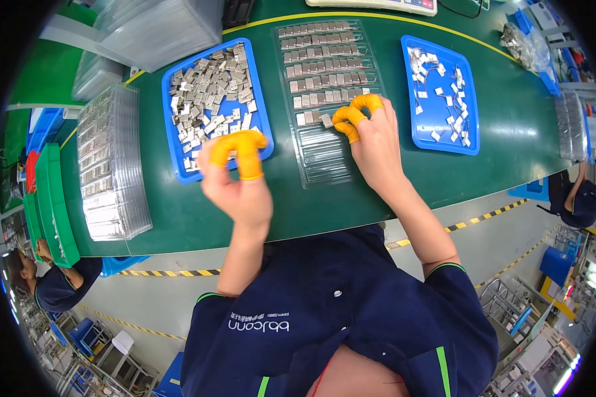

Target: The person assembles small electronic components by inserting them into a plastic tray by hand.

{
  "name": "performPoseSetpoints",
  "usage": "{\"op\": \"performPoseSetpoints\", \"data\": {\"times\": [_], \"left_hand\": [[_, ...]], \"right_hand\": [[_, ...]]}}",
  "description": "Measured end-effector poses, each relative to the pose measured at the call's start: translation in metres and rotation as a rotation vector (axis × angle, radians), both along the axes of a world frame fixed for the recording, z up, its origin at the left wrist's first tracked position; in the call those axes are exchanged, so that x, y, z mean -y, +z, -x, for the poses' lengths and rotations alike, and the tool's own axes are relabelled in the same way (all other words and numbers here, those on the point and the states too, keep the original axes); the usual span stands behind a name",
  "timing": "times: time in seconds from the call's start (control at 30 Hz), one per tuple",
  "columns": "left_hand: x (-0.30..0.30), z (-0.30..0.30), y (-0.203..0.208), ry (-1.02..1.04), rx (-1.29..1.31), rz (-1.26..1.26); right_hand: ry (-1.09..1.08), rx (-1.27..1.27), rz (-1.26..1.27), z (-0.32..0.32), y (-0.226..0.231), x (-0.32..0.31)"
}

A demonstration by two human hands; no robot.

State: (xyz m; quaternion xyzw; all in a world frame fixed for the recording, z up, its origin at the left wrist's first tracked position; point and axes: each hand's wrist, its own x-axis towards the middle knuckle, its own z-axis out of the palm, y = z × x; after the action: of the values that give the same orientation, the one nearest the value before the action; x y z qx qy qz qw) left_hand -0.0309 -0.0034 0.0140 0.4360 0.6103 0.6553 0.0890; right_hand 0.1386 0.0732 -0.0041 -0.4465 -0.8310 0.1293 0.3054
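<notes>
Left grip [237, 193] blurred; white device [377, 4] cut off.

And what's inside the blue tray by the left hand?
The blue tray holds a loose heap of small silvery pieces. The left hand, in yellow finger covers, hides part of its near end, and anything beneath the upper pieces is covered.
</notes>
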Motion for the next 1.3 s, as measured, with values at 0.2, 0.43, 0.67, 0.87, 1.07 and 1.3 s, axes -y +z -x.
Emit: {"op": "performPoseSetpoints", "data": {"times": [0.2,0.43,0.67,0.87,1.07,1.3], "left_hand": [[0.008,0.055,-0.002,0.149,-0.154,0.130],[-0.004,0.073,-0.013,0.055,-0.847,0.484],[-0.016,0.092,-0.019,-0.036,-0.820,0.602],[-0.025,0.087,-0.014,-0.087,-0.848,0.626],[-0.026,0.085,-0.013,-0.119,-0.838,0.675],[-0.027,0.080,-0.007,-0.160,-0.910,0.644]], "right_hand": [[-0.054,0.105,-0.025,0.000,-0.014,-0.007],[-0.123,0.019,-0.103,-0.017,0.000,-0.017],[-0.551,0.275,-0.019,-0.092,0.002,-0.040],[-0.639,0.186,0.240,-0.099,-0.003,-0.045],[-0.594,-0.087,0.363,-0.101,-0.004,-0.046],[-0.565,-0.379,0.381,-0.115,-0.010,-0.047]]}}
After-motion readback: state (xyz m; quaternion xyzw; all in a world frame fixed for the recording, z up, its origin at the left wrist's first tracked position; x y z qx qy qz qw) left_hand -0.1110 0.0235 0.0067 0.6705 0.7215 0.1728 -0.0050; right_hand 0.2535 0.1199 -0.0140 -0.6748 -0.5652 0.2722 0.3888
